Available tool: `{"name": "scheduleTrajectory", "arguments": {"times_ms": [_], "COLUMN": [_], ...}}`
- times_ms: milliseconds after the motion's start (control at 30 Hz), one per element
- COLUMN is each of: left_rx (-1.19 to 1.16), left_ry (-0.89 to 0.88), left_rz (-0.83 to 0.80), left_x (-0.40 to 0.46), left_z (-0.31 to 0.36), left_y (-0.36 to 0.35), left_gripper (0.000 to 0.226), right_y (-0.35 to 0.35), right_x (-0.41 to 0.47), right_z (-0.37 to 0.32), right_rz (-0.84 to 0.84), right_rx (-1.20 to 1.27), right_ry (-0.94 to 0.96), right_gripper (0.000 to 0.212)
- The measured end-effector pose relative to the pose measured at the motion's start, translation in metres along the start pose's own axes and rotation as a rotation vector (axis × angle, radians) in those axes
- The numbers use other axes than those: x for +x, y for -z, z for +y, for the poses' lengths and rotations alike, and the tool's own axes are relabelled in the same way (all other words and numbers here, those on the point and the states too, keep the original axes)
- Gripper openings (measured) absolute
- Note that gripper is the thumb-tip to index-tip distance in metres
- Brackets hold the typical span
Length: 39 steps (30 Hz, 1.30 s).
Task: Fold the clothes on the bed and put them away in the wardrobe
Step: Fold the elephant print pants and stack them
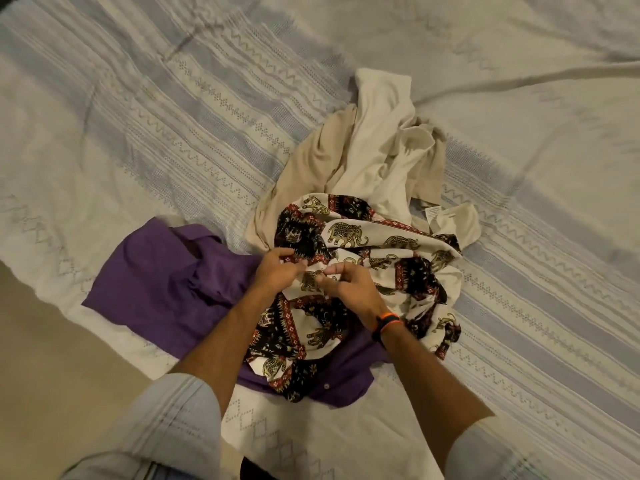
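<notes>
Pale sleeves (180, 407) nearest camera. Left hand (277, 271) and right hand (346, 285) both pinch elephant-print garment (363, 244), crumpled on bed (138, 116), overlapping purple shirt (166, 271); beige clothes (374, 143) heaped just beyond.

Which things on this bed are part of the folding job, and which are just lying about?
Part of the job:
- elephant-print garment, pinched by left hand and right hand
- purple shirt
- cream garment
- beige garment

Just there:
- striped bedspread
- orange and black wristband
</notes>
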State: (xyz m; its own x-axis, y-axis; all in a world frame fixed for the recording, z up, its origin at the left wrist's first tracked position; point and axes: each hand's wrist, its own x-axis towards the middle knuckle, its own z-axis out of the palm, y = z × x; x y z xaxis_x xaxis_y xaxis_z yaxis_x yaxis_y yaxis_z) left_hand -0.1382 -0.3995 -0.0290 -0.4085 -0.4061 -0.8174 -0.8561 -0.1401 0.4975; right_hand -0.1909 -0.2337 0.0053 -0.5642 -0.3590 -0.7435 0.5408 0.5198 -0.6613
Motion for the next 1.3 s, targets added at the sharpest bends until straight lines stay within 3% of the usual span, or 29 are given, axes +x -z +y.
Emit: {"name": "scheduleTrajectory", "arguments": {"times_ms": [100, 267, 400, 533, 667, 867, 1000, 1067, 1167, 1233, 1300], "left_rx": [-0.044, -0.239, -0.409, -0.454, -0.435, -0.238, -0.156, -0.154, -0.158, -0.182, -0.203], "left_ry": [0.001, 0.058, 0.013, -0.152, -0.351, -0.563, -0.679, -0.739, -0.812, -0.860, -0.877], "left_rz": [0.027, -0.052, -0.209, -0.237, -0.262, -0.244, -0.207, -0.216, -0.261, -0.304, -0.373], "left_x": [-0.022, -0.075, -0.131, -0.189, -0.255, -0.335, -0.376, -0.397, -0.420, -0.433, -0.438], "left_z": [0.014, 0.033, 0.047, 0.058, 0.066, 0.072, 0.081, 0.084, 0.086, 0.085, 0.082], "left_y": [-0.002, 0.002, 0.009, 0.011, 0.007, 0.015, 0.025, 0.031, 0.044, 0.057, 0.069], "left_gripper": [0.057, 0.074, 0.050, 0.039, 0.021, 0.037, 0.038, 0.036, 0.036, 0.034, 0.029], "right_y": [0.006, 0.018, 0.032, 0.040, 0.053, 0.068, 0.071, 0.068, 0.060, 0.053, 0.052], "right_x": [-0.021, -0.062, -0.106, -0.151, -0.197, -0.257, -0.286, -0.302, -0.321, -0.332, -0.338], "right_z": [-0.006, -0.019, -0.027, -0.029, -0.031, -0.044, -0.069, -0.081, -0.094, -0.103, -0.110], "right_rz": [-0.009, -0.042, -0.044, -0.021, 0.074, 0.395, 0.357, 0.316, 0.316, 0.352, 0.379], "right_rx": [0.096, 0.045, 0.027, -0.076, -0.341, -0.419, -0.532, -0.557, -0.613, -0.616, -0.505], "right_ry": [0.056, 0.143, 0.210, 0.279, 0.349, 0.588, 0.717, 0.752, 0.821, 0.861, 0.840], "right_gripper": [0.032, 0.048, 0.046, 0.040, 0.041, 0.061, 0.084, 0.072, 0.004, 0.021, 0.011]}}
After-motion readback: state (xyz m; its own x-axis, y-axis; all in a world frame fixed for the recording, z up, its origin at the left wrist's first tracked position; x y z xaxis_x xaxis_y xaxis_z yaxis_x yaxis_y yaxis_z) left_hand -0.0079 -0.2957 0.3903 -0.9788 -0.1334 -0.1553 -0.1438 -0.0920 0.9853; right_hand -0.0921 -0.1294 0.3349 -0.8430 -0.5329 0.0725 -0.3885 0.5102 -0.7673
